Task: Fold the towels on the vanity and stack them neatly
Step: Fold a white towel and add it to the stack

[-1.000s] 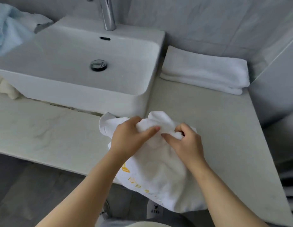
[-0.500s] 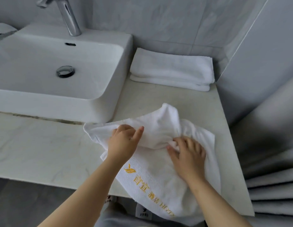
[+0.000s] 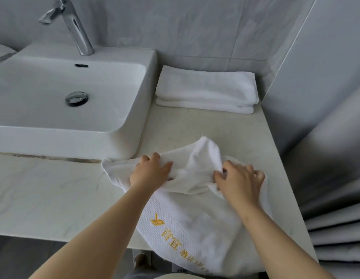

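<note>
Spreading a crumpled white towel (image 3: 195,218) out for its first fold

The towel, with gold lettering on its band, lies bunched under both hands on the vanity top (image 3: 44,188), its near end hanging over the front edge. The left hand (image 3: 149,174) has its fingers curled over a raised ridge of cloth. The right hand (image 3: 239,182), just beside it, seems to pinch the next fold between thumb and bent fingers. I'd say the job is at the flattening stage, and the next move calls for drawing the hands apart to find the corners. Beyond the right hand, two folded towels (image 3: 205,89) sit stacked by the wall. Beyond the left hand is the sink basin (image 3: 125,125), showing its chrome drain (image 3: 77,99).
</note>
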### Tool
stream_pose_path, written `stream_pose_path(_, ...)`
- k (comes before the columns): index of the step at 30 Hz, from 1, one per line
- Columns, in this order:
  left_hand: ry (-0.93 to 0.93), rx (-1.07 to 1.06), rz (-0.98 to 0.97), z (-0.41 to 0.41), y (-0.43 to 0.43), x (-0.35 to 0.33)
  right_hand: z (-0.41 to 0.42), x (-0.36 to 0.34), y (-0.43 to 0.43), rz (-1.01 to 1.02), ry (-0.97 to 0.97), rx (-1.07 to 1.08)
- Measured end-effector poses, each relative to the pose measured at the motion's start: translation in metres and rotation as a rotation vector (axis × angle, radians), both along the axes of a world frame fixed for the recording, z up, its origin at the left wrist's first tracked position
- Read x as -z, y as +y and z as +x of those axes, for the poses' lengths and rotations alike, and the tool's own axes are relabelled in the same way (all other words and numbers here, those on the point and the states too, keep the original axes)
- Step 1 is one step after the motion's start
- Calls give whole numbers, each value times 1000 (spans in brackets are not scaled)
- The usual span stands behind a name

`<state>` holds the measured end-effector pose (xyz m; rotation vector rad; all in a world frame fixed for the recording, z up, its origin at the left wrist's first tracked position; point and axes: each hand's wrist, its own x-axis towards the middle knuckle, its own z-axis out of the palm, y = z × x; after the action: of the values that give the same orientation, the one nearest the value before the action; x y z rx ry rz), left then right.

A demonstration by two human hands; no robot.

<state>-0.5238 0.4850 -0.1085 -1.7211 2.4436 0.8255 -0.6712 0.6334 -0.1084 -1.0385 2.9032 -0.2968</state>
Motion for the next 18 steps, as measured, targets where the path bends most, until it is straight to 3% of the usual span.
stream_pose_path(2, -119, 79, -57, -3, 2, -3, -3, -1, -7, -39, 78, -54)
stream_pose_path(6, -147, 142, -18, -6, -6, -5, -10, 2, -17, -73, -196, -68)
stream_pose_path(9, -141, 176, -51, -3, -7, -5, -10, 8, -18, -96, -280, -23)
stream_pose_path(14, -68, 144, -98, -3, -3, -6, -15, 7, -20, -64, -367, -21)
stream_pose_path(18, 87, 73, -198, -18, 1, -19, -13, 12, -16, -161, -349, 17)
